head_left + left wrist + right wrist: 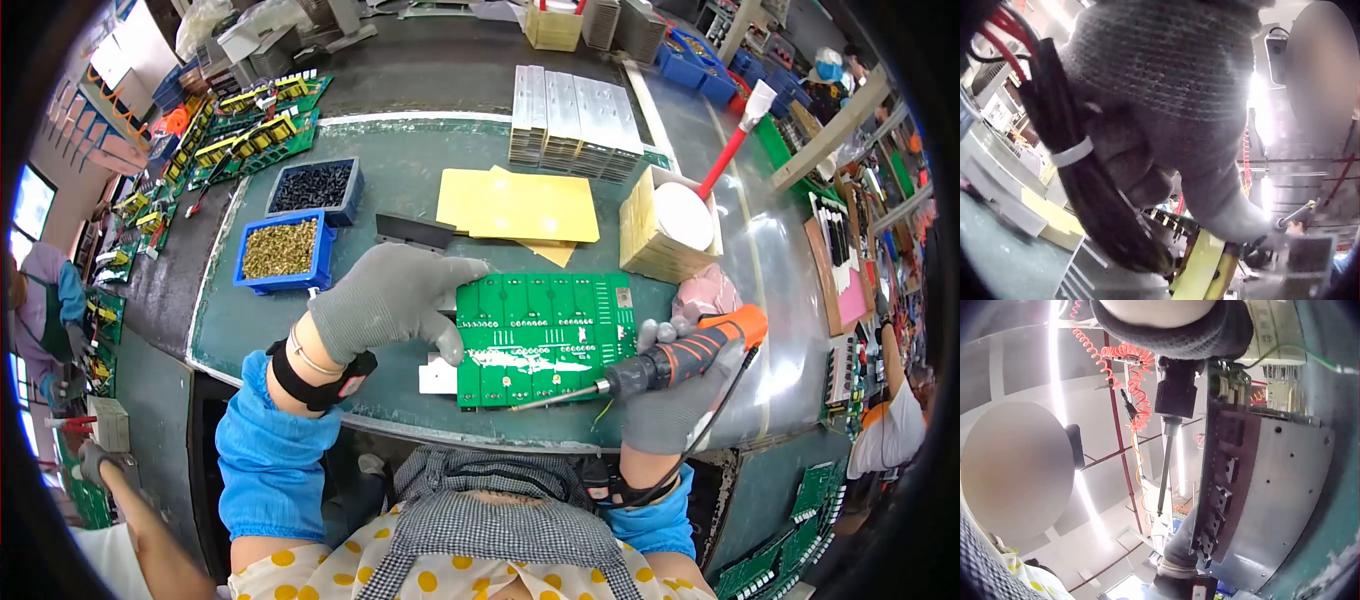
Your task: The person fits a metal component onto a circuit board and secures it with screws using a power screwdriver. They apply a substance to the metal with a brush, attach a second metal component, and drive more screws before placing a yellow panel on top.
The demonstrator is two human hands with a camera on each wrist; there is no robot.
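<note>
In the head view, a green circuit board [535, 335] faces up near the table's front edge. My gloved left hand [390, 300] grips its left side, thumb and fingers spread along that edge. An orange-and-black electric screwdriver [690, 355] is held in my gloved right hand [675, 400], fingers around its body, its long bit pointing left along the board's front edge. The right wrist view shows the bit [1167, 472] beside the board, with a metal plate [1282, 487] under the components. In the left wrist view, my left hand [1166, 106] hides most of its grip.
Behind the board lie yellow sheets [520, 205] and a dark plate [414, 231]. Blue bins of brass screws [278, 250] and black parts [312, 188] stand left. Stacked metal plates [575, 120] and a box with a white container [652, 235] stand behind right. A cord hangs from the screwdriver.
</note>
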